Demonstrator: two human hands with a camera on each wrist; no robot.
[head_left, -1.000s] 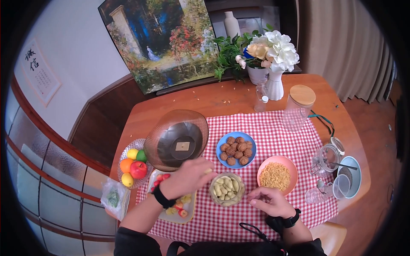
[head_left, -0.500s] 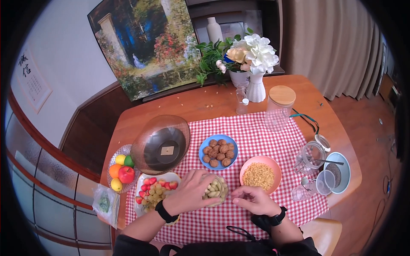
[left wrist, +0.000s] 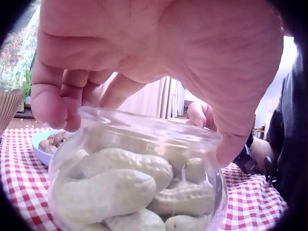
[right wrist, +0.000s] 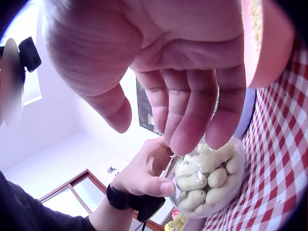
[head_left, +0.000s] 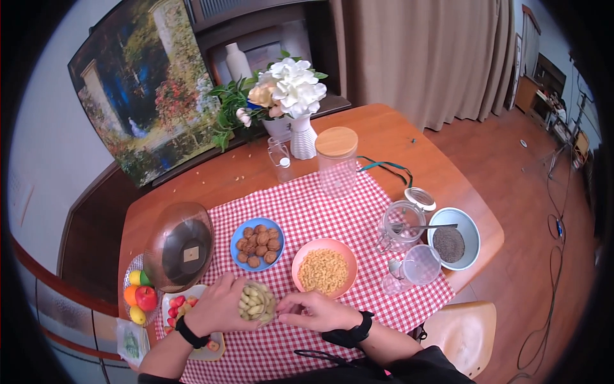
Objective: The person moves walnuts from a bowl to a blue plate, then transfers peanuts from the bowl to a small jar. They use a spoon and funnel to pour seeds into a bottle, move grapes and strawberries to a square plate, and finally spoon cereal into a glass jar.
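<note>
A small round glass jar [head_left: 259, 302] full of unshelled peanuts [left wrist: 106, 190] stands on the checked cloth near me. My left hand [head_left: 220, 303] grips its rim from above, thumb on one side and fingers on the other, as the left wrist view shows. Close by on the jar's right is my right hand [head_left: 324, 312], its fingers loosely bent with nothing between them. In the right wrist view those fingertips [right wrist: 185, 139] hang just over the peanuts. Beyond the hands sit a blue plate [head_left: 277, 225] of walnuts [head_left: 258, 246] and a pink bowl [head_left: 351, 256] of yellow bits.
On the left are a dark ribbed bowl [head_left: 163, 246], assorted fruit [head_left: 146, 297] and a fruit tray [head_left: 216, 351] partly behind my left arm. To the right, a clip-top jar [head_left: 400, 221], a clear cup [head_left: 422, 264] and a light-blue bowl [head_left: 470, 224]. A wood-lidded jar [head_left: 337, 169] stands farther back.
My left hand has come from beside the peanut jar onto its rim. The right hand has moved in close to the jar. The head view has swung to the right.
</note>
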